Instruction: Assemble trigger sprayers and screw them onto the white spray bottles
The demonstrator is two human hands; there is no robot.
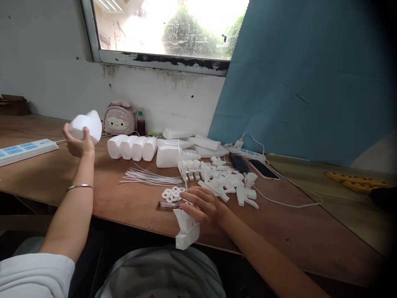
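Observation:
My left hand (pixel 79 140) grips a white plastic bottle (pixel 87 126), raised above the left side of the table and tilted. In my right hand (pixel 204 205) is a white trigger spray head (pixel 187 231), held upside down by the table's front edge. A thin white tube (pixel 182 165) points upward from it. Close to my right fingers lie a pile of white ring washers (pixel 170 194) and a small clear, pen-like tool (pixel 167 205). Behind these rests a bundle of thin white tubes (pixel 149 177). More spray heads (pixel 226 182) are heaped to the right.
Several white bottles (pixel 133 148) stand in a row at the back, with others lying beside them (pixel 204 142). A pink bag (pixel 118 119) and a dark drink bottle (pixel 141 122) are by the wall. Power strips (pixel 27 150), a phone (pixel 264 169) and a white cable (pixel 288 205) lie at the sides.

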